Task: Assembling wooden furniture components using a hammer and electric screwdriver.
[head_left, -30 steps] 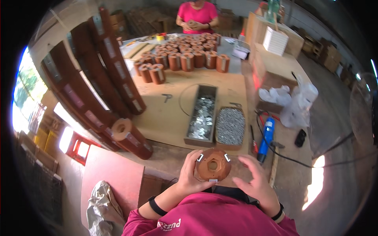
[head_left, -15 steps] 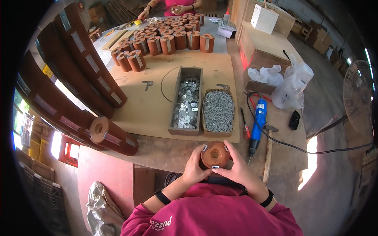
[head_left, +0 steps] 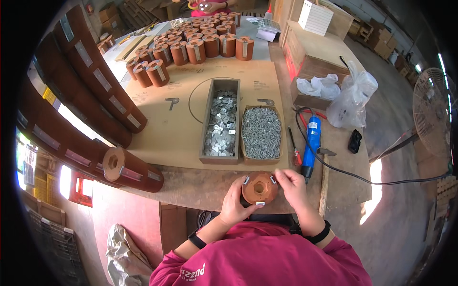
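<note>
At the table's near edge stands a reddish-brown cylinder with a hexagonal hole in its top. Small metal pieces sit at three places on its rim. My left hand grips its left side, thumb at the front and fingers along the edge. My right hand is just off its right side, thumb and fingers closed together close to the right-hand metal piece; anything between them is too small to make out. Beyond the cylinder are a long box of flat metal pieces and a carton of screws.
Right of my hands lie a blue electric screwdriver with a black cord, a red-handled screwdriver and a hammer. Many similar cylinders stand farther back, before another person. Tall stacked brown columns lean along the left.
My right hand has let go of the cylinder's right side and drawn a little to the right, its fingers now closed together. My left hand keeps its grip.
</note>
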`<state>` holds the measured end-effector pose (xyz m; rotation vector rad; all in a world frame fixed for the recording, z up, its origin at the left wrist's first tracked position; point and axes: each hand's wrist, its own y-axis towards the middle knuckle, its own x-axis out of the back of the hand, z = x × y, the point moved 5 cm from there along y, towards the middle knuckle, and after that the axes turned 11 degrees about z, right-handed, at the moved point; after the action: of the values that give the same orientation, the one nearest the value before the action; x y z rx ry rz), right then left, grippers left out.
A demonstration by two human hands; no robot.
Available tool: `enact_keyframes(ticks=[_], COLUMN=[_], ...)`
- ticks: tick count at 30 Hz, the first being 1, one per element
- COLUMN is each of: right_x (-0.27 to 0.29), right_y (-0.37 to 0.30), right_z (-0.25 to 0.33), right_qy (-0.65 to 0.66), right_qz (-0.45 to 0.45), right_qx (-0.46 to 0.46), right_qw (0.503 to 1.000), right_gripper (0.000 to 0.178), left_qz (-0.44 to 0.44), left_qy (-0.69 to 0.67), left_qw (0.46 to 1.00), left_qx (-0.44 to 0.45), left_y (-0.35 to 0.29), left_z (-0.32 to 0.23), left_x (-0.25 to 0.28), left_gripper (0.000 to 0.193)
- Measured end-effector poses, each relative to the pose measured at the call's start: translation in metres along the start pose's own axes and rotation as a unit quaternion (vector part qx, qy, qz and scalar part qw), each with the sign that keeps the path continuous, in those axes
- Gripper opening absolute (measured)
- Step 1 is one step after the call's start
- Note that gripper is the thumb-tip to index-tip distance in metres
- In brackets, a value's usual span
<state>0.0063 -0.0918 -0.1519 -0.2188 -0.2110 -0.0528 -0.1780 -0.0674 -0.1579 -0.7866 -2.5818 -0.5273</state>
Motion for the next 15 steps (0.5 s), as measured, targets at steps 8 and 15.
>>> enact_keyframes(ticks=[8,15], right_x=[-0.011,-0.009], right_y=[-0.015,-0.015], right_z=[0.049,0.026], right_qy=[-0.106,0.22], right_qz=[0.036,0.033], right_qx=[0.062,-0.006], right_qw=[0.992,0.975], right_gripper=[0.023,0.018], left_qz=[0.004,0.012], left_qy=[-0.007,0.032], left_qw=[1.0,0.999], left_qx=[0.001,-0.021], left_y=[-0.002,0.0], left_z=[0.003,0.002], left_x=[-0.001,-0.001], left_gripper=[0.084,0.089])
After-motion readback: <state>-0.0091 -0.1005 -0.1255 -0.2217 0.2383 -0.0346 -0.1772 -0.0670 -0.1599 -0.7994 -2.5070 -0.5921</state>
